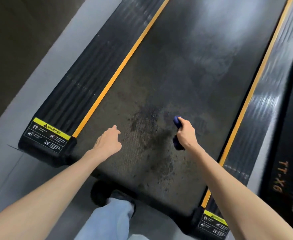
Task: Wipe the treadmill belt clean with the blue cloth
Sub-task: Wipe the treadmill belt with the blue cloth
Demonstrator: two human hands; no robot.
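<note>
Head view is showing, at far left, the warning label (48,134) sitting on the rail's end cap. Next, the left hand (107,142) is hovering over the near end of the treadmill belt (185,75), fingers loosely extended and holding nothing. Between the hands, a dark speckled dirt patch (149,129) is spreading toward the belt's near edge. Just to its right, the right hand (186,134) is clenching the bunched blue cloth (176,121), with cloth poking out above and below the fist; whether it is touching the belt is unclear. The belt's long axis is running away, up and rightward. The dirt is lying leftward of the cloth, so the right hand is likely needing a leftward sweep.
</note>
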